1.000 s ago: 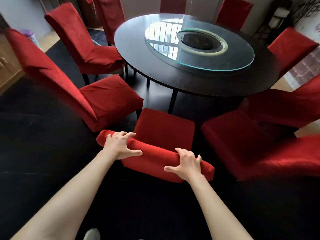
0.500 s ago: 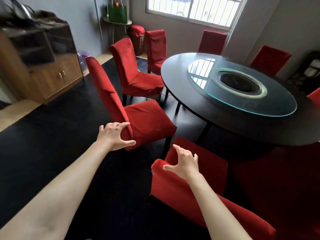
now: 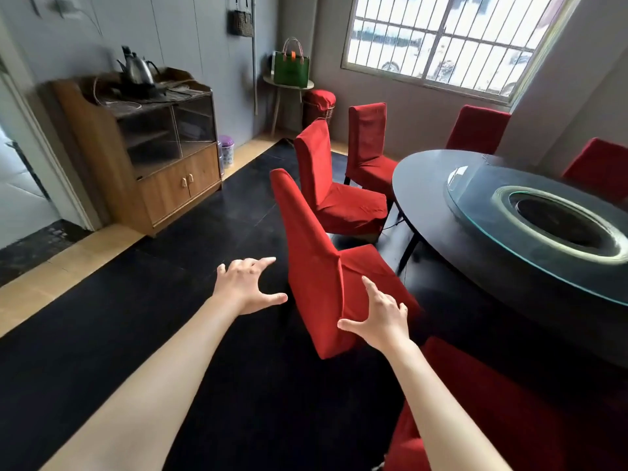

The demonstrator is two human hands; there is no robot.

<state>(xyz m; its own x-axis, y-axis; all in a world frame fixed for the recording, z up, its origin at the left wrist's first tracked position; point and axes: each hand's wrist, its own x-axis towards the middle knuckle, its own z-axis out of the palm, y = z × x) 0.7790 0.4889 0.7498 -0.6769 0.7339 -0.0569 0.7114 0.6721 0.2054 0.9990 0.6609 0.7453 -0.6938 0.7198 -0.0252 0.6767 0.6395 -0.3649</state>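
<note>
A red-covered chair [image 3: 316,263] stands side-on beside the round dark table [image 3: 428,195], its tall back towards me. My left hand [image 3: 246,283] hovers just left of the chair's back with fingers spread, touching nothing. My right hand [image 3: 380,317] is spread in front of the chair's lower back and seat edge; contact with the fabric cannot be told. Both arms reach forward from the bottom of the view. The chair I stood behind [image 3: 482,413] shows at the lower right.
Two more red chairs [image 3: 339,198] [image 3: 368,147] line the table's left side, others stand behind it. A glass turntable [image 3: 509,239] lies on the table. A wooden cabinet [image 3: 146,158] with a kettle [image 3: 136,68] stands at the left wall. Black floor mat [image 3: 170,300] stretches left.
Both hands let go of the first chair's back and lifted. The view swung left and up, and my hands now flank the neighbouring chair's back.
</note>
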